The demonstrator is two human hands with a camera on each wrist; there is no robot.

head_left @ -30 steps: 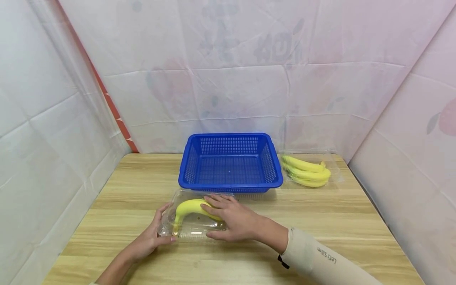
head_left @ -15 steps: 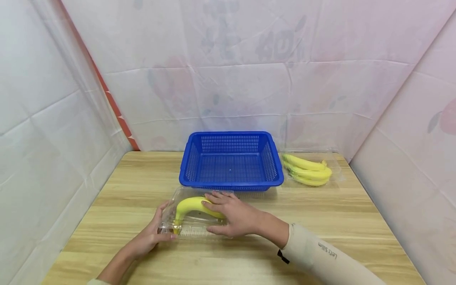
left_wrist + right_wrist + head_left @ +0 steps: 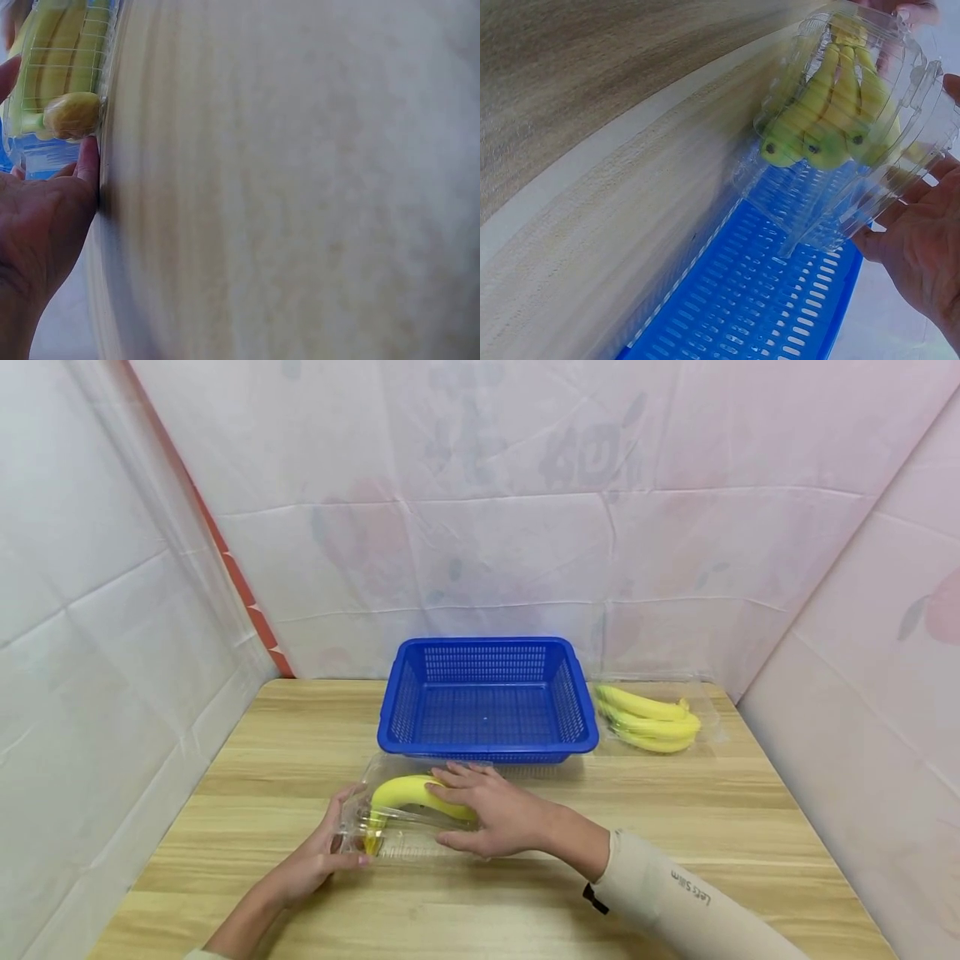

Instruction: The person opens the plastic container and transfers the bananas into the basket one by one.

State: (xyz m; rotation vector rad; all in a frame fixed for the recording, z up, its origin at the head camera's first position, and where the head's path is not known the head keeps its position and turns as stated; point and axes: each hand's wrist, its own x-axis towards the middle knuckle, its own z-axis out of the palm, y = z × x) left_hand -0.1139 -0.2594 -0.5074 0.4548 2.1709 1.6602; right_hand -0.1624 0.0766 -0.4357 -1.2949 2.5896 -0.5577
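A clear plastic clamshell box (image 3: 408,852) lies on the table in front of the basket, with a bunch of yellow bananas (image 3: 405,791) inside. My left hand (image 3: 318,860) grips the box's left end, thumb at the near corner and fingers at the far side. Extended fingers of my right hand (image 3: 495,814) rest on the right part of the lid (image 3: 922,97). Through the plastic, the right wrist view shows several banana tips (image 3: 825,146); the left wrist view shows the stem end (image 3: 73,116). Whether the lid is fully closed, I cannot tell.
A blue perforated basket (image 3: 483,714) with nothing in it stands at the table's back middle, just behind the box. To its right is another clear box with bananas (image 3: 648,718). White printed curtains (image 3: 495,552) enclose the wooden table (image 3: 300,727) at the back and sides.
Both hands stay nearly still on the box. Reflections and creases across the near part of the lid have shifted slightly. The basket and the other box have not moved.
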